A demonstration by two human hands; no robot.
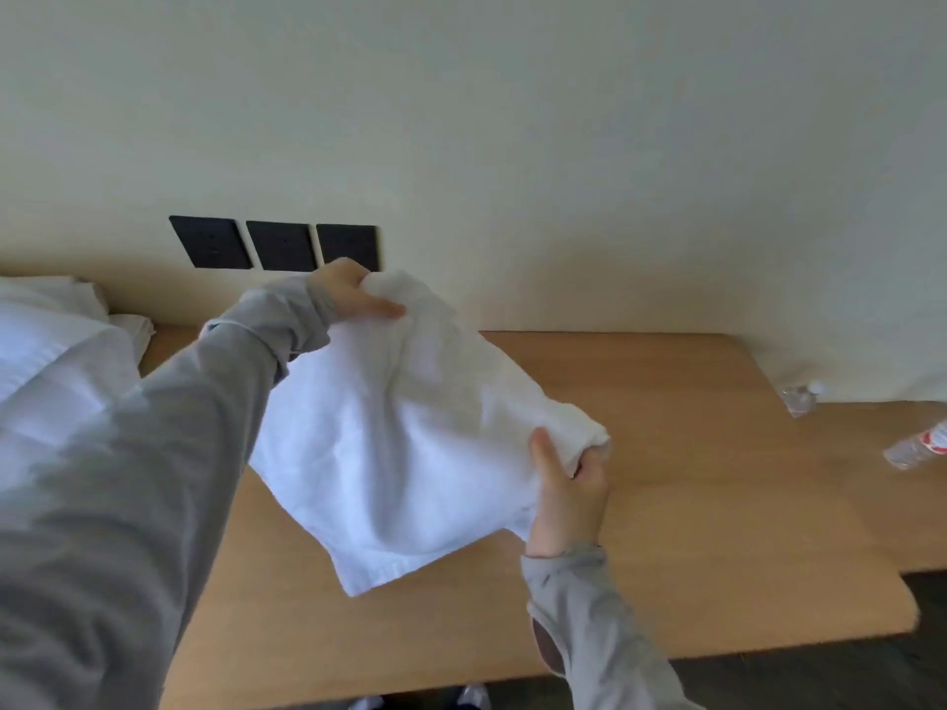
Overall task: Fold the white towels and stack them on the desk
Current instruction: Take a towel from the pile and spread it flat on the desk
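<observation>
A white towel (405,438) hangs in the air above the wooden desk (717,504), held at two corners. My left hand (351,294) grips its far upper corner near the wall. My right hand (569,494) pinches the near right corner, bunched between thumb and fingers. The towel's lower edge droops toward the desk at the centre. More white towels (61,351) lie piled at the left end of the desk, partly behind my grey left sleeve.
Three black wall sockets (276,246) sit on the wall just above the desk. Two clear plastic bottles (917,448) lie at the far right of the desk. The desk's front edge runs along the bottom, with dark floor below it.
</observation>
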